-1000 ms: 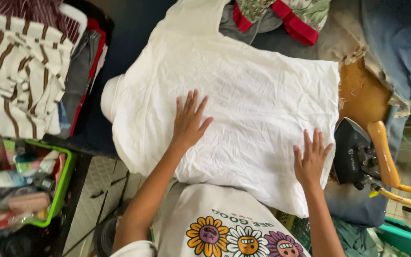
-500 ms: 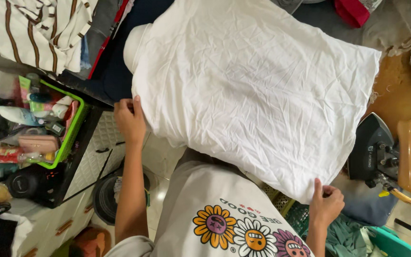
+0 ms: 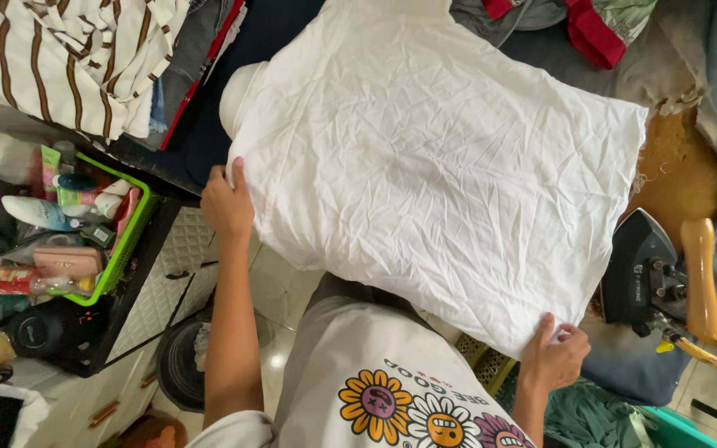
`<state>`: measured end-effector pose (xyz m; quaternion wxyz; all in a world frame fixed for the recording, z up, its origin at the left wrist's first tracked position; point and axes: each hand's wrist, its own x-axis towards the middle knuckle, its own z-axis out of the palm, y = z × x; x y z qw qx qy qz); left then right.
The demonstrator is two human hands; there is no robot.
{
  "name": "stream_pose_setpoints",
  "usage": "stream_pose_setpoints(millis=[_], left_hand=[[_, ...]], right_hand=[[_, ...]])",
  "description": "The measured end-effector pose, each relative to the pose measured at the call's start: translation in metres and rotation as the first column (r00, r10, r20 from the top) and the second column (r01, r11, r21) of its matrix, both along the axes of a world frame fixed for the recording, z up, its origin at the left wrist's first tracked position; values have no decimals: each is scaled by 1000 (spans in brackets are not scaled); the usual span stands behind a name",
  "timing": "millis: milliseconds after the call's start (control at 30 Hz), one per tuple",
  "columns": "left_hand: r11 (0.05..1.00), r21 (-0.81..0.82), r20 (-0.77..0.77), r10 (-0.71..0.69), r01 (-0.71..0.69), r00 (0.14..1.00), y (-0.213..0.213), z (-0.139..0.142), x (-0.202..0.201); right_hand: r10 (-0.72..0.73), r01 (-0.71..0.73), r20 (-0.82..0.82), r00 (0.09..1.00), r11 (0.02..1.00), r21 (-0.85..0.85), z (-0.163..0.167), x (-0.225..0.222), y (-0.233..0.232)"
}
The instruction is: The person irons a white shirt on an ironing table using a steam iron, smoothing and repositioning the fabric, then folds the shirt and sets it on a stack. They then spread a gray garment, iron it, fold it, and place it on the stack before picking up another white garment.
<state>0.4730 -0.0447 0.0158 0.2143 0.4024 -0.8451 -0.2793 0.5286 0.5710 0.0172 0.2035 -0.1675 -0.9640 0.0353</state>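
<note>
Head view, white shirt (image 3: 441,166) flat, long axis upper-left to lower-right, left hand (image 3: 227,203) and right hand (image 3: 553,357) grip pinching corners.

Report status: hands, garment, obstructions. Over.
Left hand and right hand each pinch a near corner of white garment. Garment spread flat. Iron beside right edge.

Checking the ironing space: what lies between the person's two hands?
In the head view, the near hem of the crumpled white garment runs between left hand and right hand, each gripping a corner.

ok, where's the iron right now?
In the head view the iron sits at the right edge, just right of the white garment, above the right hand gripping that garment's near corner.
</note>
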Motion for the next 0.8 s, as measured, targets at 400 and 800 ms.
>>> stream_pose_setpoints(millis=[400,800], left_hand=[[998,-57,-113,9,-16,994,-9,1,-4],[989,115,-352,127,-91,927,33,-17,50]], right_hand=[[383,-385,-38,923,913,-134,42,-61,-20],[-131,94,341,931,988,124,81,-183,78]])
